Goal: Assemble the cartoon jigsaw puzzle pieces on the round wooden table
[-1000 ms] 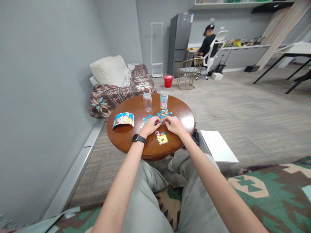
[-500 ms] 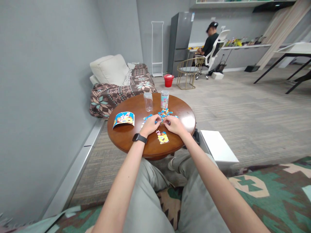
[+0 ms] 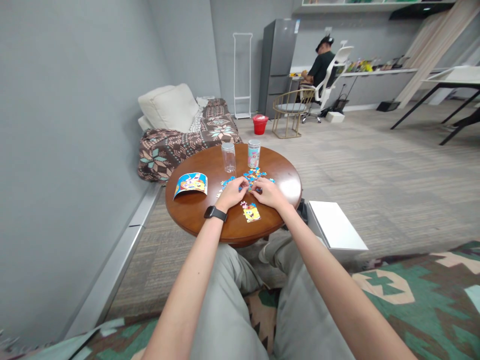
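Observation:
My left hand (image 3: 235,192), with a dark watch on its wrist, is curled over the table beside the loose jigsaw pieces (image 3: 254,175). Close to it, my right hand (image 3: 265,191) has its fingers bent together at the near edge of the same pile. Both hands are closed; whatever the fingertips pinch is too small and hidden to make out. Just below the hands lies a partly joined jigsaw puzzle (image 3: 251,212) with a yellow cartoon face. A curved picture sheet (image 3: 192,184) with a similar cartoon rests to the left.
On the round brown table (image 3: 202,212) stand a clear jar (image 3: 228,159) and a printed canister (image 3: 254,154), behind the pieces. A white box (image 3: 335,225) is on the floor at right. Farther back are a red bucket (image 3: 260,125) and a seated person (image 3: 321,65).
My hands stay in nearly the same place over the pieces, with only slight finger movement. In the background, the seated person's head and arm have shifted a little.

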Tool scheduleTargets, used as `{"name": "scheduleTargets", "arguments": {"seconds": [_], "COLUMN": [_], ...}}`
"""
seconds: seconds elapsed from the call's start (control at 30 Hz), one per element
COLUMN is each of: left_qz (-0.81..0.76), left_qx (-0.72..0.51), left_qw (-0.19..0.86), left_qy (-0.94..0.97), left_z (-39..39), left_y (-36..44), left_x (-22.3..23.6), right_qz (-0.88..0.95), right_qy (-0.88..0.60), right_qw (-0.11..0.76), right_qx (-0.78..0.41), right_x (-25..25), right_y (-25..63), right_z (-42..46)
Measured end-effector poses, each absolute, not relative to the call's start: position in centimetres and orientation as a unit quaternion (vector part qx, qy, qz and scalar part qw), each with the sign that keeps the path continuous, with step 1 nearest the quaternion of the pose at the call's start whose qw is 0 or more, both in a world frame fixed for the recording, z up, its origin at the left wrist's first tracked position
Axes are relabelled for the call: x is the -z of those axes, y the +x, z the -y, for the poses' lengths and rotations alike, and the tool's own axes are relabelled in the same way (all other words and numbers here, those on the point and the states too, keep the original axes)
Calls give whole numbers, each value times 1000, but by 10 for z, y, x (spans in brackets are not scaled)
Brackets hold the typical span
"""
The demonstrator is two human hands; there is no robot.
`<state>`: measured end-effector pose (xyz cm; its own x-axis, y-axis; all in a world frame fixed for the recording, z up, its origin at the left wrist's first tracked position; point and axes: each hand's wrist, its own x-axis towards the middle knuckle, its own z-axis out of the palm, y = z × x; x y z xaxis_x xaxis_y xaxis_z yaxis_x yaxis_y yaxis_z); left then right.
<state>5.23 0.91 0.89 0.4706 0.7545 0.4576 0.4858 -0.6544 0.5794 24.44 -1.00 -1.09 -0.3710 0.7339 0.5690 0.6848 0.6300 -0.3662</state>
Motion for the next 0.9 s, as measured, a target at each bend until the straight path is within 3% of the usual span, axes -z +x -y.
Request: {"name": "scheduleTargets", "arguments": {"seconds": [0.9], "left_qz": [-394], "left_qx": [-319], "left_qw": [188], "left_qy": [841], "left_z": [-13], "left_y": [53], "left_x": [-5], "right_qz": [823], "right_qy": [-431], "right_qw": [367], "right_qx": [-35], "right_x": [15], "right_y": [244], "right_z": [8]}}
